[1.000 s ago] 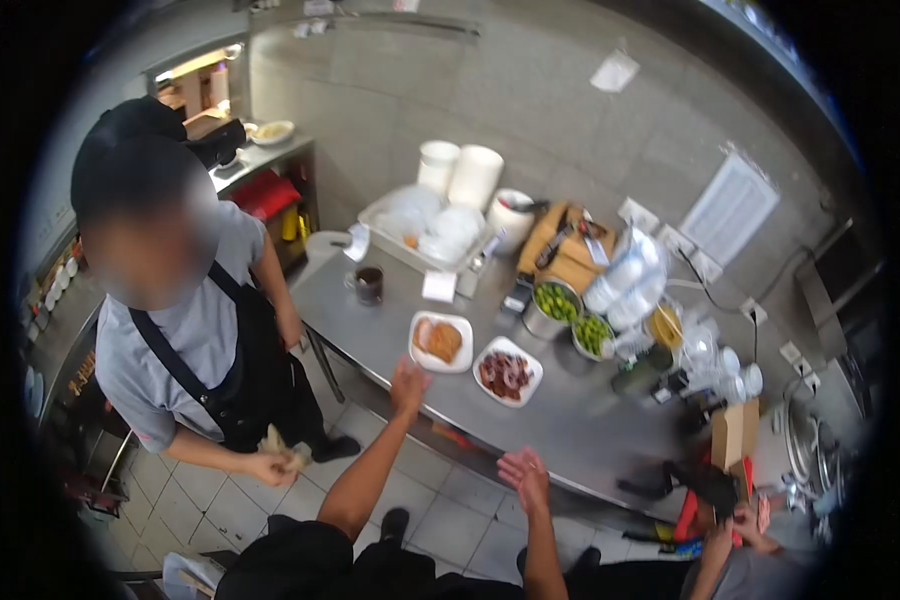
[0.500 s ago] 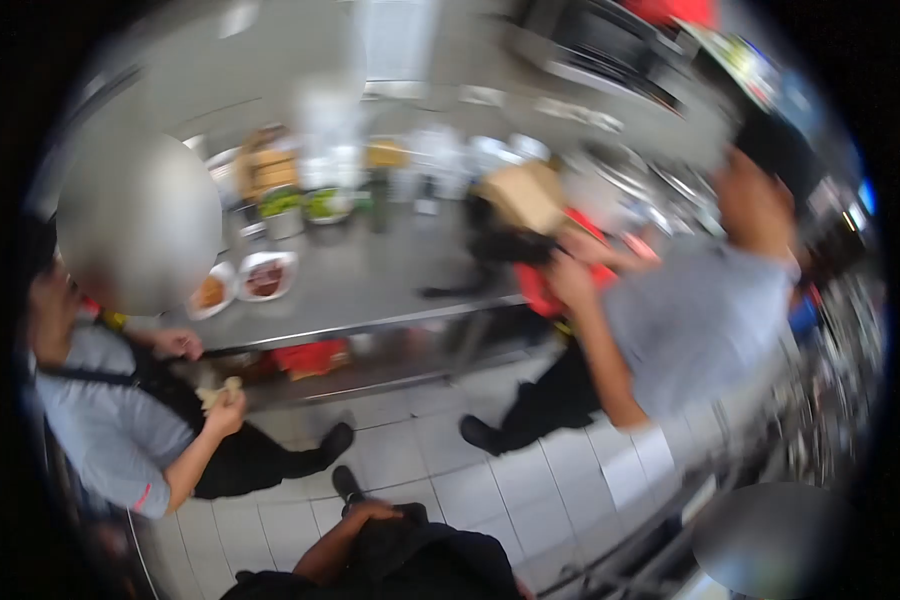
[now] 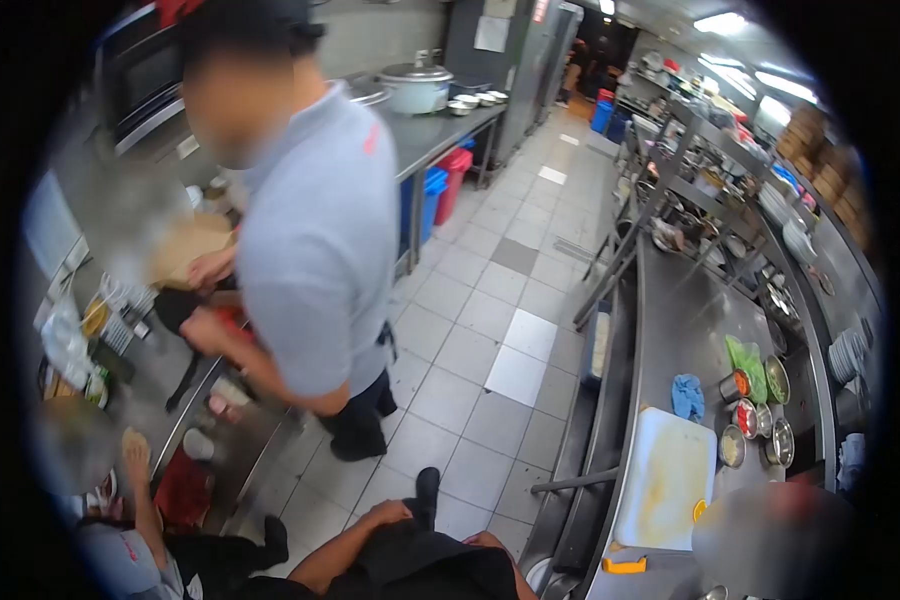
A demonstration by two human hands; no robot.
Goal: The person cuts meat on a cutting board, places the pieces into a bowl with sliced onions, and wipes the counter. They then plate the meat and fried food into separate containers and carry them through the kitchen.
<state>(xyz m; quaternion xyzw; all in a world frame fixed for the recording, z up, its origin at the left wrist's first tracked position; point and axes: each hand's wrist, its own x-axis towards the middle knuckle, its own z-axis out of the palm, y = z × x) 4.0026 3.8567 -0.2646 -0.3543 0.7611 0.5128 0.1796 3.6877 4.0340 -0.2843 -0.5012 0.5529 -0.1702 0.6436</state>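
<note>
My left hand (image 3: 390,512) is against the dark cloth (image 3: 410,550) over my front, its fingers together and curled downward. Anything inside its grip is hidden. Only a sliver of my right hand (image 3: 487,540) appears at the other edge of that cloth, its fingers out of sight. One of my black shoes (image 3: 427,483) is on the tiled floor ahead of my hands.
A person in a grey shirt (image 3: 315,230) stands ahead at a steel counter, hands by a cardboard box (image 3: 192,245). Another person's hand (image 3: 136,452) is at lower left. At right, a steel worktop holds a white cutting board (image 3: 665,480), a blue cloth (image 3: 687,397) and several metal bowls.
My view has swung right: the steel counter and both people have shifted left, and the aisle and right-hand worktop have come into view. My left hand stays by the dark cloth.
</note>
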